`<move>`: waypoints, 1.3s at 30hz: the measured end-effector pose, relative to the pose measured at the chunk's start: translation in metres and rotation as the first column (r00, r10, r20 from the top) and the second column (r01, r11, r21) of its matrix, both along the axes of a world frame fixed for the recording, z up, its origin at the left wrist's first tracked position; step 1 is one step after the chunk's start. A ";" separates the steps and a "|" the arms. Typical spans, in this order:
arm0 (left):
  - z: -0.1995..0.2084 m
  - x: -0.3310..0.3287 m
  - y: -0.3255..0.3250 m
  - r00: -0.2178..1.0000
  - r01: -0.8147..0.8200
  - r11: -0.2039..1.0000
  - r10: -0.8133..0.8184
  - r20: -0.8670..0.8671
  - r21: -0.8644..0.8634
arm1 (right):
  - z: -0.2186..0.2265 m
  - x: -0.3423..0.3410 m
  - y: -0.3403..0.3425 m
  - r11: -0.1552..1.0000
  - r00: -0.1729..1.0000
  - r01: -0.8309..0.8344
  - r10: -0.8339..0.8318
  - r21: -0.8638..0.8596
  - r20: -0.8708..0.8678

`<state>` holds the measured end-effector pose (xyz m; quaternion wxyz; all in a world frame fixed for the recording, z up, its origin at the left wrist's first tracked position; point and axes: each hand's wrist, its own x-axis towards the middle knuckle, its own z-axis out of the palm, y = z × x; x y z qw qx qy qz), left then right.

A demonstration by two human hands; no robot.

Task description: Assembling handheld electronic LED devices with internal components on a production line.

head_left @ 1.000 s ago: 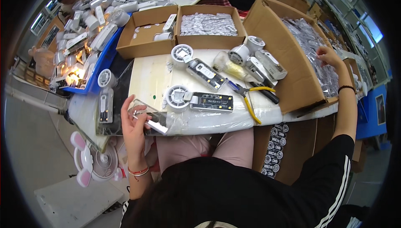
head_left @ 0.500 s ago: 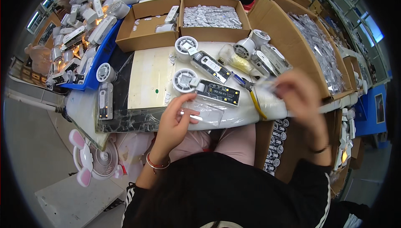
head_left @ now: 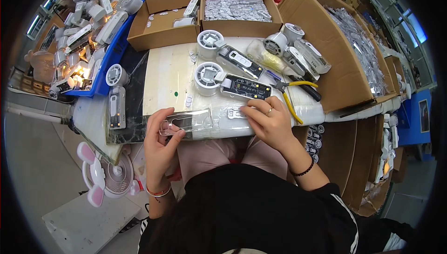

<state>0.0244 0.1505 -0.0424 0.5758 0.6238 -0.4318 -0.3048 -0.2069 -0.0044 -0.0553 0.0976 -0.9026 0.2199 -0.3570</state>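
My left hand [head_left: 162,135] pinches one end of a clear plastic cover [head_left: 201,121] at the table's near edge. To its right, my right hand [head_left: 271,122] is closed on a small pale plastic plate [head_left: 234,113], held flat over the table edge. Just beyond lies a small fan with a round white head [head_left: 208,78] and an exposed black circuit board [head_left: 245,88]. A second fan [head_left: 240,61] with a clear-covered body rests behind it. Cutting pliers [head_left: 287,91] with yellow handles lie right of the board, beside a black-handled tool [head_left: 309,89].
Cardboard boxes [head_left: 164,37] line the back, one full of small white parts [head_left: 237,9]. A big carton [head_left: 321,63] of clear covers stands right. At left are a blue bin [head_left: 109,63] heaped with fans and a single fan [head_left: 117,107]. More fans [head_left: 305,58] lie back right.
My right hand has come left from beside the pliers, bringing the small plate in front of the circuit board. My left hand has shifted left with the clear cover. The pliers are now less hidden.
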 end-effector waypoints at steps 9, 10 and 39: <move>0.000 -0.044 -0.031 0.970 0.240 0.967 -0.242 -0.019 -0.088 | 0.024 -0.014 -0.007 0.974 0.989 -0.145 0.136 0.175 0.062; 0.000 -0.053 -0.038 0.962 0.264 0.957 -0.270 -0.033 -0.116 | 0.028 -0.013 -0.005 0.967 0.979 -0.202 0.199 0.153 0.041; -0.001 -0.040 -0.044 0.619 0.386 0.922 -0.271 0.738 0.015 | 0.017 -0.012 0.006 0.966 0.961 -0.179 0.213 0.189 -0.177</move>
